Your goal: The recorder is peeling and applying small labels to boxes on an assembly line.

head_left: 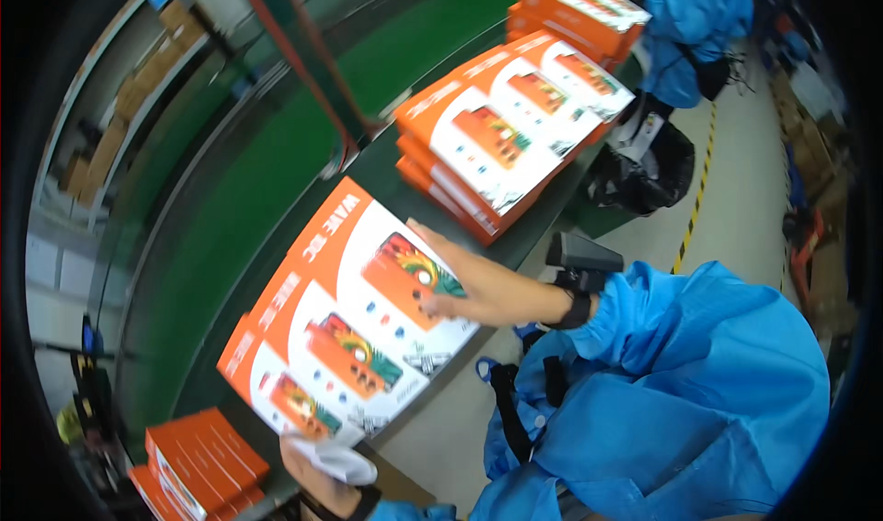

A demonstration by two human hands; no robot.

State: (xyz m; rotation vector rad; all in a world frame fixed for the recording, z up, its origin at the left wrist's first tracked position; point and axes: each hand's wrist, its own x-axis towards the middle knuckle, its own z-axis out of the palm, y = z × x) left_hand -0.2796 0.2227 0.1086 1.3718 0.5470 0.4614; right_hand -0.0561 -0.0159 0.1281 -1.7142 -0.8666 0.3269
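A row of three orange and white cardboard boxes [354, 351] sits between my two hands, over the dark ledge beside the green belt. Pictures of a colourful device face up on them. My right hand [469, 286] grips the far end, its thumb lying across the printed face and its other fingers mostly hidden at the edge. At the near end, my left hand [308, 470] is closed against the last box, its fingers partly hidden. A crumpled white piece [345, 461], paper or cloth, lies over that hand; I cannot tell which.
Farther along the ledge stand stacked matching boxes [515, 121] and another stack [584, 11] by a person in blue [699, 24]. More orange boxes [207, 461] lie at lower left. The green belt [207, 286] runs behind a post. A black-bagged bin [644, 171] stands right.
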